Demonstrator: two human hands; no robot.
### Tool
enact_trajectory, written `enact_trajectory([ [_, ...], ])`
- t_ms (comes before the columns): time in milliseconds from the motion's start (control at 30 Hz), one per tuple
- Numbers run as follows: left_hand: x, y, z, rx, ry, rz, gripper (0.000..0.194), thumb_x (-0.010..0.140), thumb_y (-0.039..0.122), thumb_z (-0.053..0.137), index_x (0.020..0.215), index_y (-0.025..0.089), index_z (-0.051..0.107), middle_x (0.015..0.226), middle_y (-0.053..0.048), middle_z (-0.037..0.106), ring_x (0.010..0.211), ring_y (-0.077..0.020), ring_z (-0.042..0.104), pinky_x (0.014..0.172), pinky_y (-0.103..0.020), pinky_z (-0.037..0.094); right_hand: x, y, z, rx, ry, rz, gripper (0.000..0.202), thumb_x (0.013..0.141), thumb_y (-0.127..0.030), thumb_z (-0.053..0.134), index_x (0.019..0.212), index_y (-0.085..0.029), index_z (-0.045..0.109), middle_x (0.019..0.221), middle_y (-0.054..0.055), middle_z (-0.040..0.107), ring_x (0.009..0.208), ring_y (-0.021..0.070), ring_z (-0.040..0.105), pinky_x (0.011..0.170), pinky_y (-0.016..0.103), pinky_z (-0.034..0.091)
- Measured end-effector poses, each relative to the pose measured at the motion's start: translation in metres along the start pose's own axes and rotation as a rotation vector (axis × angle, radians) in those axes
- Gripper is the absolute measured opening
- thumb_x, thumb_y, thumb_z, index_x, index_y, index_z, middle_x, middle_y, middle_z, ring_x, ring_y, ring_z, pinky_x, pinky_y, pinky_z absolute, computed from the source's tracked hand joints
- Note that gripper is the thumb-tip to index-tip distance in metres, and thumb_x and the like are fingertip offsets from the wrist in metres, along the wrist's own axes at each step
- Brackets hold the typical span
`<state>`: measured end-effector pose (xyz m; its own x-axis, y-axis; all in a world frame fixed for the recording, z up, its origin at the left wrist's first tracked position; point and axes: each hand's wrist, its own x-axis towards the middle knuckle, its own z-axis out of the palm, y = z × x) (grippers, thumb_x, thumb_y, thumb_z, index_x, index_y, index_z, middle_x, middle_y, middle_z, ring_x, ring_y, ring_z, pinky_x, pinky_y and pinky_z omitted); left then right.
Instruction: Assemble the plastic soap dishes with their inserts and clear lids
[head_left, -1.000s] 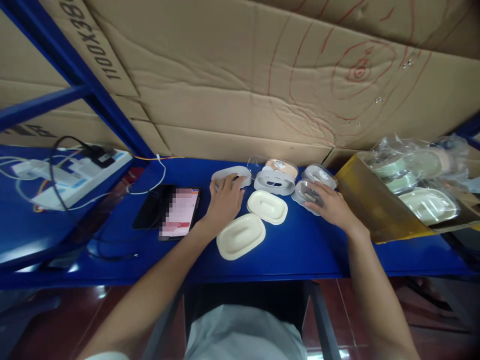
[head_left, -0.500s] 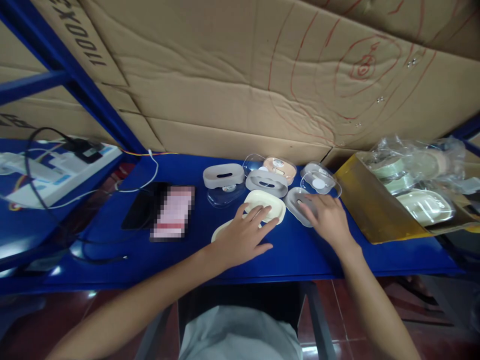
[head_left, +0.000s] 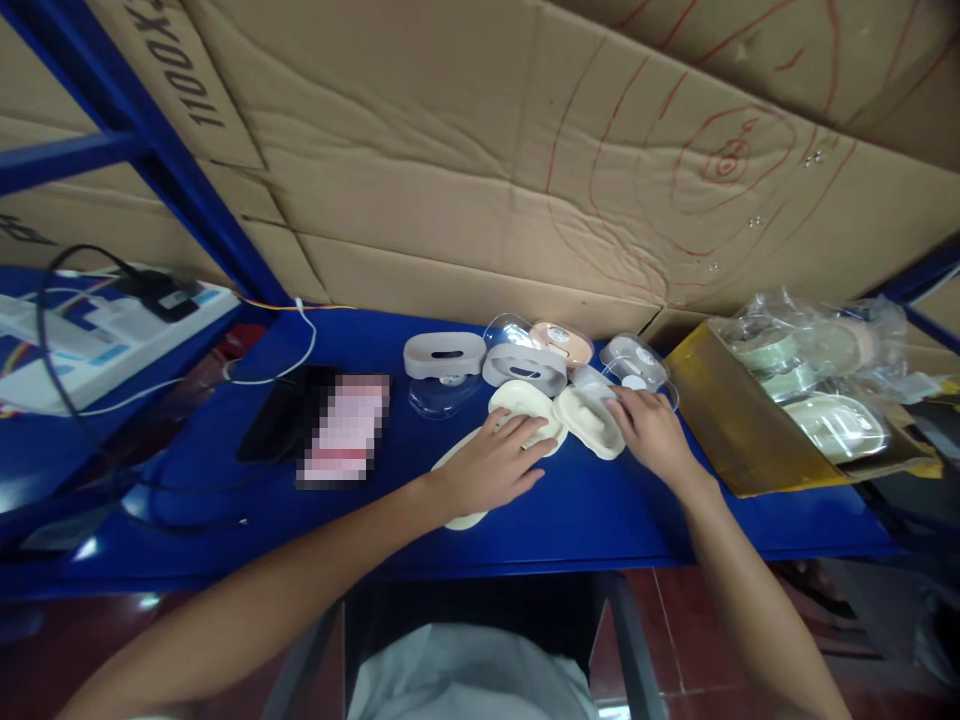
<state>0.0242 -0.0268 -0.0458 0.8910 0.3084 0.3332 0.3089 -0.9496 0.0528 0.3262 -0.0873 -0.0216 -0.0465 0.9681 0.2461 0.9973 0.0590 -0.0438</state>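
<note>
Left hand: spread over your cream dish, ungripping. Right hand: grip unclear, by another dish (newly exposed, making three).

I have bare tabletop nearest me, but the carton blocks my right and grey trays crowd the far middle.

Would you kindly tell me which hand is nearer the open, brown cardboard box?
The right hand, just left of the box; the left hand is farther away, over a cream oval dish.
</note>
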Motion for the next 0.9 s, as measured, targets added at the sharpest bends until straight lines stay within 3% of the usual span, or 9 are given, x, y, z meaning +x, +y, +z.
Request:
enact_trajectory([
  [100, -0.003, -0.001, 0.004, -0.046, 0.031, -0.013, 0.033, 0.111, 0.034, 0.054, 0.139, 0.021, 0.063, 0.148, -0.013, 0.062, 0.136, -0.0322, 0.059, 0.115, -0.051, 0.037, 0.028, 0.003, -0.007, -0.019, -0.065, -0.010, 0.041, 0.105, -0.045, 0.056, 0.135, -0.020, 0.067, 0.120, 0.018, 0.078, 0.113, 0.0379, 0.071, 0.102, 0.053, 0.048],
  [200, -0.005, -0.003, 0.007, -0.093, 0.050, -0.026, 0.031, 0.110, 0.033, 0.057, 0.137, 0.021, 0.065, 0.146, -0.013, 0.063, 0.134, -0.0314, 0.060, 0.114, -0.050, 0.039, 0.074, 0.000, -0.006, 0.010, -0.107, -0.041, 0.044, 0.100, -0.045, 0.064, 0.138, -0.023, 0.066, 0.139, 0.016, 0.071, 0.128, 0.0378, 0.065, 0.106, 0.053, 0.048],
  [367, -0.007, -0.006, 0.007, -0.122, 0.062, -0.037, 0.027, 0.109, 0.032, 0.057, 0.132, 0.022, 0.068, 0.146, -0.012, 0.063, 0.134, -0.0303, 0.061, 0.116, -0.050, 0.039, 0.143, -0.014, 0.011, 0.084, -0.156, -0.046, 0.066, 0.089, -0.038, 0.079, 0.150, -0.020, 0.059, 0.152, 0.018, 0.063, 0.136, 0.0377, 0.062, 0.106, 0.050, 0.052],
  [433, -0.008, -0.008, 0.005, -0.115, 0.057, -0.034, 0.026, 0.109, 0.032, 0.057, 0.130, 0.022, 0.069, 0.146, -0.012, 0.063, 0.134, -0.0300, 0.060, 0.116, -0.050, 0.039, 0.149, -0.010, 0.013, 0.122, -0.185, -0.060, 0.065, 0.091, -0.038, 0.078, 0.151, -0.020, 0.060, 0.147, 0.016, 0.068, 0.128, 0.0341, 0.069, 0.103, 0.045, 0.055],
  [567, -0.010, -0.009, 0.000, -0.078, 0.051, -0.012, 0.024, 0.109, 0.031, 0.057, 0.127, 0.022, 0.070, 0.145, -0.012, 0.063, 0.135, -0.0305, 0.059, 0.115, -0.049, 0.039, 0.138, 0.016, -0.003, 0.178, -0.196, -0.079, 0.042, 0.108, -0.045, 0.055, 0.144, -0.028, 0.069, 0.139, 0.007, 0.075, 0.123, 0.0272, 0.073, 0.102, 0.039, 0.058],
  [667, -0.010, -0.008, 0.000, -0.083, 0.048, -0.005, 0.021, 0.109, 0.029, 0.057, 0.122, 0.022, 0.072, 0.144, -0.011, 0.064, 0.136, -0.0301, 0.059, 0.116, -0.049, 0.039, 0.134, 0.030, -0.018, 0.162, -0.136, -0.029, 0.041, 0.107, -0.036, 0.052, 0.143, -0.024, 0.070, 0.138, 0.011, 0.075, 0.124, 0.0318, 0.072, 0.106, 0.047, 0.056],
  [767, -0.010, -0.007, 0.003, -0.115, 0.048, -0.014, 0.020, 0.109, 0.029, 0.058, 0.121, 0.023, 0.073, 0.143, -0.010, 0.065, 0.136, -0.0297, 0.058, 0.116, -0.048, 0.039, 0.135, 0.020, -0.023, 0.148, -0.074, -0.026, 0.046, 0.100, -0.023, 0.055, 0.144, -0.021, 0.067, 0.142, 0.014, 0.072, 0.131, 0.0349, 0.067, 0.112, 0.053, 0.050],
  [900, -0.010, -0.009, 0.004, -0.152, 0.046, -0.031, 0.020, 0.109, 0.027, 0.058, 0.121, 0.023, 0.073, 0.142, -0.011, 0.066, 0.135, -0.0299, 0.059, 0.115, -0.049, 0.040, 0.134, -0.021, -0.007, 0.194, -0.248, -0.150, 0.031, 0.094, -0.029, 0.069, 0.124, -0.024, 0.076, 0.121, 0.009, 0.079, 0.108, 0.0298, 0.074, 0.094, 0.039, 0.055],
])
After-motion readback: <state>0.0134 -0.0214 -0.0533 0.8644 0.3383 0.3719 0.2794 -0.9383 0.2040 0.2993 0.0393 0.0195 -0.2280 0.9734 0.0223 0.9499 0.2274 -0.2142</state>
